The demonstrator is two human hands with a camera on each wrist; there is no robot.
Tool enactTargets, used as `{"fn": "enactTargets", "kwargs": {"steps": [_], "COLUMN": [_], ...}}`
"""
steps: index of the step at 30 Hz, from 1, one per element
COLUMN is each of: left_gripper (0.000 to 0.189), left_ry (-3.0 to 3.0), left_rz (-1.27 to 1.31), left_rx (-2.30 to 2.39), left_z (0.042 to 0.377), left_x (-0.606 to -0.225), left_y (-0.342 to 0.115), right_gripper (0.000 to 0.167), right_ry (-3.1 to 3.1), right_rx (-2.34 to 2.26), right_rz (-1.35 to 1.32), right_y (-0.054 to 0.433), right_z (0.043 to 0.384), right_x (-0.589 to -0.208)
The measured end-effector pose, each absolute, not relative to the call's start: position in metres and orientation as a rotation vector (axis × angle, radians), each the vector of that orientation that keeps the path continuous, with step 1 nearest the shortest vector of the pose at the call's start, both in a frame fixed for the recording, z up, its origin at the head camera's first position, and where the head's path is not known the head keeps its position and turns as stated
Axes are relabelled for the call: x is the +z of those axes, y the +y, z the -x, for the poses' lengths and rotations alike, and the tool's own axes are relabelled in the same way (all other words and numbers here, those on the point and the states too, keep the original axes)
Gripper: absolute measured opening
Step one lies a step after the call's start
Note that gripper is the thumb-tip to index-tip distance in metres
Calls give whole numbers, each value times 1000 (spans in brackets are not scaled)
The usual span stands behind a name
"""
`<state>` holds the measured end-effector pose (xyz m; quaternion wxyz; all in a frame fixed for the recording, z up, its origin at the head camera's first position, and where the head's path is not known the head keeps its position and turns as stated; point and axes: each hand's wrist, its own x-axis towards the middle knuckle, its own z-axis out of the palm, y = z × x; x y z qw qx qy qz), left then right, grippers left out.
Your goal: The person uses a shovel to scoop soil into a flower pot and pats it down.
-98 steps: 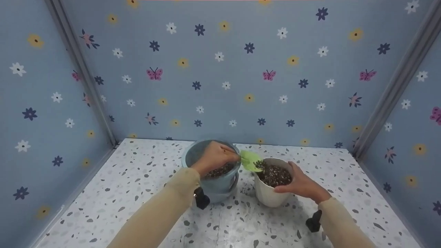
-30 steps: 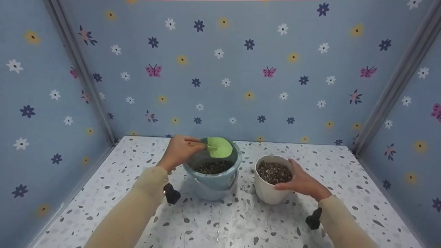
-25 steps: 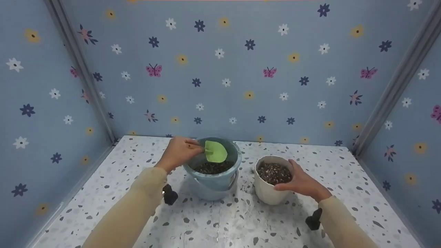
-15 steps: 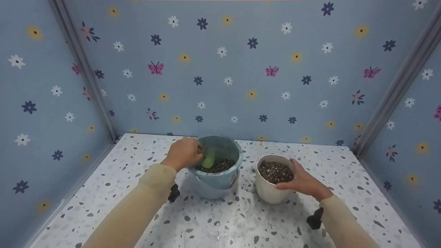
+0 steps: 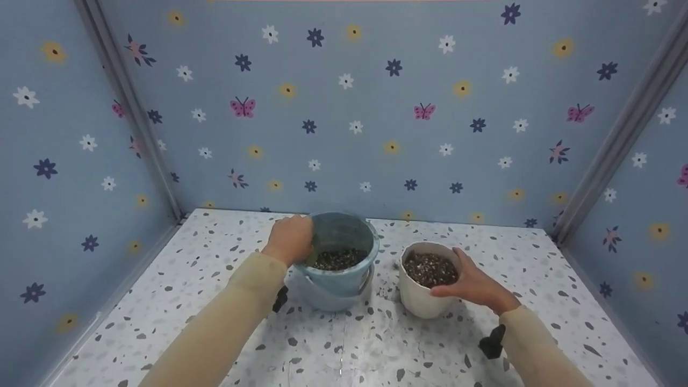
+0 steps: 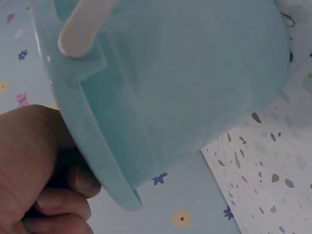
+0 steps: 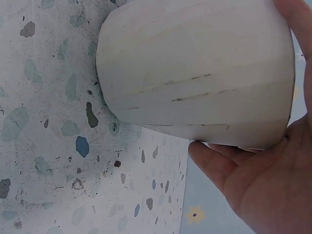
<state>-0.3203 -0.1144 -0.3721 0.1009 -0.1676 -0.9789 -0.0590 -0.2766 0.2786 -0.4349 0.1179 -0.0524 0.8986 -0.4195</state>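
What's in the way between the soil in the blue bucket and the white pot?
Only rims: the soil sits below the rim of the blue bucket, and the white pot has one too. Nothing else visible stands between them; the right hand holds the pot's right side, off that line.

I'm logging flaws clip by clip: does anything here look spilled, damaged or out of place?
Yes, slightly: fine dark specks, probably spilled soil, lie on the table between the blue bucket and the white pot, outside both. Also, in the right wrist view, dark streaks mark the white pot's side; whether dirt or scratches, I cannot tell.
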Motion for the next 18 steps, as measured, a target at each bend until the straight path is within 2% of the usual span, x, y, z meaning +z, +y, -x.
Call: {"fn": "enactTargets", "kwargs": {"steps": [18], "left_gripper": [1], "left_ry": [-3018], "left_rz": [414], "left_rx": [-433], "left_z": [314], "left_x": [-368], "left_y": [-107], "right_gripper": [133], "right_ry": [2636], "right_rx": [-1198], "right_rz": [193], "right_y": [279], "right_z": [277], "right_x": [-436]}}
